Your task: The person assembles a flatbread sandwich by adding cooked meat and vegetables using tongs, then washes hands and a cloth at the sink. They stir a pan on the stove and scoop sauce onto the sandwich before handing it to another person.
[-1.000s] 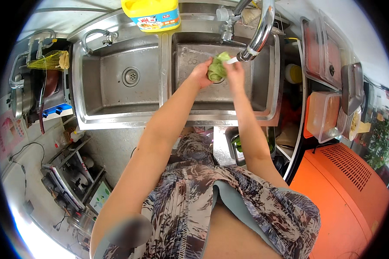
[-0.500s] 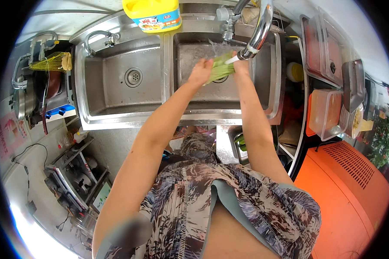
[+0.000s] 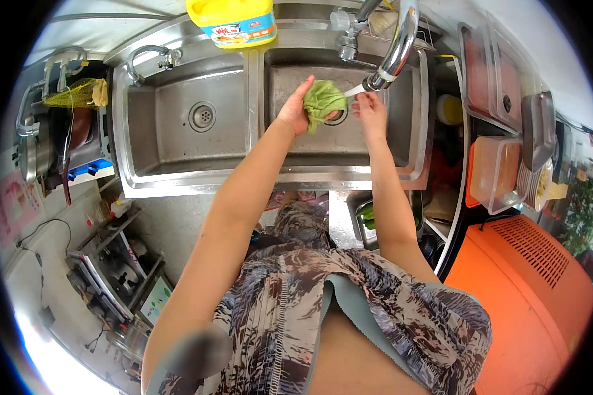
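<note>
A wet, crumpled light-green cloth [image 3: 324, 100] is bunched in my left hand [image 3: 296, 112], above the right sink basin [image 3: 290, 145]. My left fingers curl around and under it, partly hidden. From the chrome faucet [image 3: 394, 59] a white stream of water runs down toward the cloth's right side. Just right of that stream is my right hand [image 3: 371, 112], apart from the cloth, fingers bent and slightly spread with nothing seen in them. The basin's drain [image 3: 336, 118] shows partly beneath the cloth.
To the left lies a second basin [image 3: 171, 145] with its own faucet [image 3: 145, 62]. A yellow jug [image 3: 237, 23] stands on the back rim between the basins. Plastic containers [image 3: 497, 171] and an orange appliance [image 3: 527, 283] are at the right.
The cloth was stretched between both hands under the stream; now it is gathered in my left hand. My right hand has let go of it.
</note>
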`<action>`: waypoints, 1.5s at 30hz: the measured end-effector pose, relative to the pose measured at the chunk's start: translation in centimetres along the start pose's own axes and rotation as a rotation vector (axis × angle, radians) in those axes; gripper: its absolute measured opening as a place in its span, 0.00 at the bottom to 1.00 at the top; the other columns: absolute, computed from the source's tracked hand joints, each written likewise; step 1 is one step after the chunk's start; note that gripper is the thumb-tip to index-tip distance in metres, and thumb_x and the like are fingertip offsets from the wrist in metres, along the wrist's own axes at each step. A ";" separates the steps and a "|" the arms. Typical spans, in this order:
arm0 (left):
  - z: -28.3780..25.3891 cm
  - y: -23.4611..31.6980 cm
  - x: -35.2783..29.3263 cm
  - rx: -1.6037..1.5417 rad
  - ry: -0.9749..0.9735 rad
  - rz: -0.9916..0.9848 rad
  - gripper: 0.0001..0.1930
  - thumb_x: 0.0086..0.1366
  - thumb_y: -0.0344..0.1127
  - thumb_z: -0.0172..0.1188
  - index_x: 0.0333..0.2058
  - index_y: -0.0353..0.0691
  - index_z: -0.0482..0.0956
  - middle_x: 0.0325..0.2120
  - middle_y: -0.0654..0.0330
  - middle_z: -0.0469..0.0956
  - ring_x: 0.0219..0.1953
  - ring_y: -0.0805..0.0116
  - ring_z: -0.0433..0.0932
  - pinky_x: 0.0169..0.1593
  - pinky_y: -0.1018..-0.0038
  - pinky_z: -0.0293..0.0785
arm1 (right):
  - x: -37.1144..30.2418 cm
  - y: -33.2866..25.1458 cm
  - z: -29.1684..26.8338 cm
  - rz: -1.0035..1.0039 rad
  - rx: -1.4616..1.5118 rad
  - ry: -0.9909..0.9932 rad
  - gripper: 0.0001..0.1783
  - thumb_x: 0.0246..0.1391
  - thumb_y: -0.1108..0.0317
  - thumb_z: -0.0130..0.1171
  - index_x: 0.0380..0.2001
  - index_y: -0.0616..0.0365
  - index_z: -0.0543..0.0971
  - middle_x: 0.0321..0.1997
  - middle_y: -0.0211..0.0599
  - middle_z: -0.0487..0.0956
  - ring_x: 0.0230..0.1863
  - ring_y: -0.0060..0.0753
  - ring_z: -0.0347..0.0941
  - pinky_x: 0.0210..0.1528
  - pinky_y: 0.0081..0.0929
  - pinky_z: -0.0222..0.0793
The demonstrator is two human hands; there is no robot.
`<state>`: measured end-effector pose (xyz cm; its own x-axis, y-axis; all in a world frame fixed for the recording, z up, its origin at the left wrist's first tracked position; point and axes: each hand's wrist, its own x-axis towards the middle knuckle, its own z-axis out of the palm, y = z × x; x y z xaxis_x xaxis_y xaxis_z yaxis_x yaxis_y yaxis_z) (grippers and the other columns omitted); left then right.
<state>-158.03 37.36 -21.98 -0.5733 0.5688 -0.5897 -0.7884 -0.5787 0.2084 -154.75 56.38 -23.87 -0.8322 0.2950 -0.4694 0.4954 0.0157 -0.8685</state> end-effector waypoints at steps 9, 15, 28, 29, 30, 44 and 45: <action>-2.6 -0.4 2.5 0.377 0.201 -0.069 0.20 0.66 0.47 0.52 0.50 0.40 0.72 0.42 0.55 0.77 0.43 0.59 0.77 0.44 0.61 0.77 | 1.6 2.3 2.7 0.046 0.379 -0.061 0.23 0.59 0.53 0.54 0.51 0.57 0.71 0.44 0.47 0.76 0.44 0.47 0.74 0.48 0.41 0.69; -2.8 -2.7 5.6 0.335 0.449 0.056 0.20 0.71 0.49 0.43 0.46 0.38 0.72 0.36 0.56 0.76 0.29 0.63 0.76 0.31 0.64 0.74 | -3.6 0.8 7.9 -0.648 -0.378 0.333 0.23 0.55 0.57 0.57 0.45 0.67 0.72 0.33 0.48 0.79 0.36 0.59 0.75 0.40 0.40 0.71; 2.4 -0.5 -0.8 1.104 0.495 0.246 0.22 0.58 0.45 0.64 0.43 0.34 0.75 0.31 0.56 0.79 0.28 0.70 0.78 0.24 0.74 0.76 | 2.0 -1.9 1.2 0.164 0.330 0.038 0.11 0.58 0.70 0.53 0.43 0.62 0.73 0.38 0.36 0.77 0.36 0.30 0.75 0.35 0.29 0.71; 0.5 0.1 -0.3 1.077 0.494 0.241 0.20 0.57 0.42 0.64 0.43 0.34 0.75 0.31 0.55 0.79 0.28 0.70 0.79 0.25 0.74 0.76 | 1.6 -1.7 0.5 0.084 0.425 0.000 0.11 0.60 0.70 0.52 0.44 0.61 0.73 0.39 0.36 0.77 0.37 0.29 0.74 0.37 0.29 0.71; -2.8 0.9 0.6 1.044 0.496 0.242 0.18 0.57 0.38 0.64 0.42 0.33 0.76 0.30 0.55 0.79 0.27 0.69 0.79 0.26 0.75 0.77 | 1.1 -2.3 0.0 0.073 0.450 -0.009 0.10 0.61 0.70 0.51 0.44 0.61 0.73 0.40 0.35 0.77 0.38 0.29 0.74 0.38 0.28 0.71; -4.4 -1.0 8.4 -0.076 0.315 -0.390 0.26 0.60 0.59 0.58 0.43 0.41 0.76 0.41 0.59 0.79 0.46 0.61 0.76 0.48 0.53 0.73 | -4.9 -5.1 1.9 0.143 0.498 -0.338 0.19 0.46 0.80 0.57 0.45 0.62 0.74 0.40 0.35 0.78 0.41 0.29 0.75 0.45 0.25 0.71; -5.2 -1.4 8.9 -0.088 0.393 -0.403 0.24 0.60 0.58 0.58 0.42 0.43 0.77 0.40 0.61 0.78 0.45 0.62 0.76 0.47 0.55 0.73 | -4.5 -5.0 1.5 0.074 0.440 -0.301 0.18 0.46 0.80 0.57 0.44 0.62 0.75 0.40 0.35 0.78 0.41 0.28 0.75 0.45 0.25 0.71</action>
<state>-160.86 40.25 -31.59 -0.0920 0.5038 -0.8589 -0.8964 -0.4175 -0.1489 -153.84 53.53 -17.68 -0.8655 -0.0080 -0.5009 0.4585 -0.4157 -0.7855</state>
